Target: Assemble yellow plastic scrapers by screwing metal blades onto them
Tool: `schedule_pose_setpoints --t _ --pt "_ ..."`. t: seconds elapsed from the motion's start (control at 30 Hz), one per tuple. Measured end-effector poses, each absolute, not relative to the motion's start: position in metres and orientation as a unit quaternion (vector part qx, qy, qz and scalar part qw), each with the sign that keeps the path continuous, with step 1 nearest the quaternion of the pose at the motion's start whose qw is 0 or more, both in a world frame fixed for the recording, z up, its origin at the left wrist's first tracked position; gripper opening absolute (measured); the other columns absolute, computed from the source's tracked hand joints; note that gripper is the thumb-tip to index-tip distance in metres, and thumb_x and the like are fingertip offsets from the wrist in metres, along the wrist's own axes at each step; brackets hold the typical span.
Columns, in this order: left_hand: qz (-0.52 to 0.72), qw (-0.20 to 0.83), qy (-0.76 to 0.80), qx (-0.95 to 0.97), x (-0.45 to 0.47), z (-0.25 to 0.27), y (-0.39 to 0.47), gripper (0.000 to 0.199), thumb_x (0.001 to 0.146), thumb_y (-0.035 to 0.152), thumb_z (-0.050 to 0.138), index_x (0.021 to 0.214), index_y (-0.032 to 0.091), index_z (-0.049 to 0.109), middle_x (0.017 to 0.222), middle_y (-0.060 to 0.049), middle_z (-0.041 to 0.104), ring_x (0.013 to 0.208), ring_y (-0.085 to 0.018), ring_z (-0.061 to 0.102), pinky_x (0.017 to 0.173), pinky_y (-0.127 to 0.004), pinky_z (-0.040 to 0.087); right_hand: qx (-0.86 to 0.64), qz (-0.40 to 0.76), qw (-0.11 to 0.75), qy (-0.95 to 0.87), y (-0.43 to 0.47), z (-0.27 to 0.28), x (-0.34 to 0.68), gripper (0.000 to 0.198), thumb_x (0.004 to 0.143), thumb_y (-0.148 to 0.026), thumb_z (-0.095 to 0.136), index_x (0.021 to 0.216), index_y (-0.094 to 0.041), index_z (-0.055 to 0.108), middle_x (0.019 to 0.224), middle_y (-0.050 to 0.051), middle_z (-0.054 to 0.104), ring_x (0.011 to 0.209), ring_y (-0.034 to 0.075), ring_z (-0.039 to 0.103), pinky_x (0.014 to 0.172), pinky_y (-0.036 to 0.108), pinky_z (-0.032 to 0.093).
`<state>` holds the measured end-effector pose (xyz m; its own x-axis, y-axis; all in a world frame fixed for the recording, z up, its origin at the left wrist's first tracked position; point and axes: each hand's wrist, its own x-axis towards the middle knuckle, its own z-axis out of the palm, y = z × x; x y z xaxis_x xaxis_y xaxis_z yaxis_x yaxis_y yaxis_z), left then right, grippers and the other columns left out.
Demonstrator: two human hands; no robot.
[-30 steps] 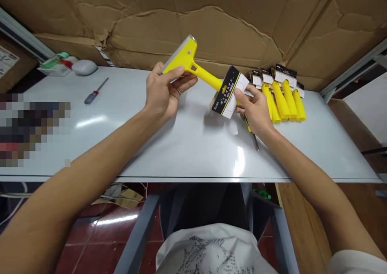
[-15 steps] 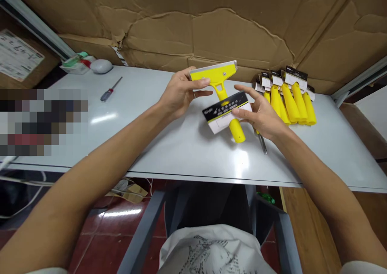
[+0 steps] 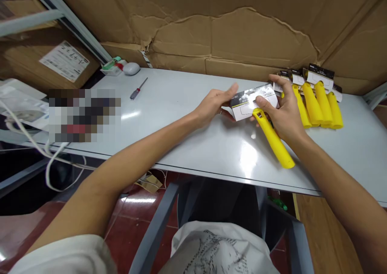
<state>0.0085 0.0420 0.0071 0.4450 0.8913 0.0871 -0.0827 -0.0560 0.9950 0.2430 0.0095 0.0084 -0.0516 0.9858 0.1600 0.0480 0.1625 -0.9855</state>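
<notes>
The right hand (image 3: 286,115) is clamped on the printed card sleeve (image 3: 242,108) of a yellow-handled scraper (image 3: 275,144), thumb flat on the card's face. The left hand (image 3: 216,106) has thumb and fingers around the card's left end; whether they press on it, I cannot tell. The scraper is right of the frame's centre, over the worktop (image 3: 181,84), its handle slanting toward the lower right.

Uneven pressure from the thumbs could crease the card or make it slip; the handle looks unsupported at its far end, so a loose grip might let it swing down.

At the upper left, a small clear tray (image 3: 108,70) contains green and red items too small to identify. The cardboard box (image 3: 33,52) farther left hides its contents. The sleeve itself covers the scraper's head.
</notes>
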Motion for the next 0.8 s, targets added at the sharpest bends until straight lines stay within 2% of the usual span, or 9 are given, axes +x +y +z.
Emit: schedule_pose_setpoints --t 0.1,0.2,0.3,0.4,0.5,0.57,0.67,0.73,0.8 --pt "0.435 0.582 0.329 0.603 0.007 0.007 0.042 0.059 0.079 0.074 0.102 0.082 0.016 0.087 0.09 -0.011 0.083 0.085 -0.025 0.078 0.069 -0.035 0.064 -0.468 0.45 0.508 -0.566 0.008 0.004 0.238 0.114 0.08 -0.07 0.1 0.17 -0.041 0.037 0.122 0.01 0.08 0.089 0.033 0.083 0.067 0.048 0.068" --pt "0.471 0.568 0.359 0.571 0.006 0.007 0.043 0.045 0.078 0.058 0.104 0.078 0.017 0.086 0.088 -0.009 0.082 0.083 -0.024 0.077 0.069 -0.033 0.062 -0.463 0.477 0.488 -0.566 0.004 0.004 0.233 0.136 0.072 -0.067 0.106 0.176 -0.04 0.022 0.115 0.007 0.081 0.074 0.027 0.079 0.064 0.045 0.068" --pt "0.508 0.564 0.391 0.52 0.005 0.007 0.045 0.029 0.077 0.036 0.101 0.098 0.021 0.09 0.088 -0.006 0.083 0.081 -0.023 0.076 0.067 -0.031 0.059 -0.46 0.504 0.467 -0.563 -0.002 0.008 0.23 0.141 0.072 -0.057 0.109 0.177 -0.04 0.015 0.106 0.002 0.08 0.061 0.022 0.073 0.061 0.042 0.067" --pt "0.533 0.567 0.409 0.478 0.006 0.007 0.047 0.047 0.073 0.023 0.097 0.12 0.024 0.089 0.085 -0.003 0.082 0.077 -0.022 0.076 0.067 -0.031 0.058 -0.454 0.5 0.467 -0.571 -0.007 0.014 0.23 0.12 0.076 -0.054 0.107 0.169 -0.041 0.032 0.093 -0.003 0.077 0.057 0.02 0.07 0.057 0.038 0.063" --pt "0.539 0.565 0.425 0.459 0.008 0.007 0.047 0.04 0.074 0.022 0.094 0.114 0.021 0.089 0.088 -0.005 0.082 0.078 -0.021 0.075 0.067 -0.031 0.057 -0.445 0.478 0.455 -0.605 -0.009 0.015 0.23 0.07 0.083 -0.059 0.101 0.139 -0.035 0.066 0.09 -0.002 0.078 0.06 0.019 0.071 0.059 0.037 0.06" --pt "0.539 0.562 0.431 0.457 0.009 0.007 0.046 0.034 0.074 0.022 0.094 0.108 0.02 0.089 0.09 -0.005 0.082 0.079 -0.021 0.075 0.068 -0.031 0.057 -0.44 0.47 0.45 -0.619 -0.008 0.014 0.229 0.052 0.085 -0.06 0.098 0.123 -0.031 0.078 0.096 0.001 0.08 0.062 0.018 0.072 0.061 0.038 0.06" --pt "0.536 0.572 0.411 0.466 0.01 0.009 0.043 0.031 0.076 0.027 0.097 0.105 0.02 0.088 0.097 -0.006 0.085 0.088 -0.022 0.078 0.072 -0.031 0.062 -0.44 0.475 0.451 -0.614 -0.004 0.014 0.229 0.056 0.086 -0.06 0.096 0.133 -0.03 0.085 0.092 0.001 0.08 0.062 0.017 0.068 0.06 0.037 0.055" --pt "0.527 0.591 0.383 0.476 0.01 0.011 0.042 0.036 0.078 0.031 0.098 0.11 0.019 0.087 0.104 -0.008 0.087 0.09 -0.023 0.08 0.075 -0.032 0.065 -0.444 0.47 0.46 -0.608 0.0 0.019 0.235 0.06 0.087 -0.062 0.095 0.138 -0.03 0.085 0.079 -0.001 0.074 0.06 0.017 0.064 0.058 0.035 0.052" --pt "0.512 0.607 0.364 0.486 0.009 0.012 0.041 0.042 0.081 0.033 0.098 0.118 0.018 0.085 0.112 -0.01 0.088 0.09 -0.023 0.082 0.075 -0.033 0.067 -0.448 0.438 0.497 -0.6 0.009 0.028 0.251 0.06 0.087 -0.062 0.094 0.138 -0.031 0.084 0.078 -0.001 0.072 0.06 0.016 0.062 0.058 0.034 0.052"
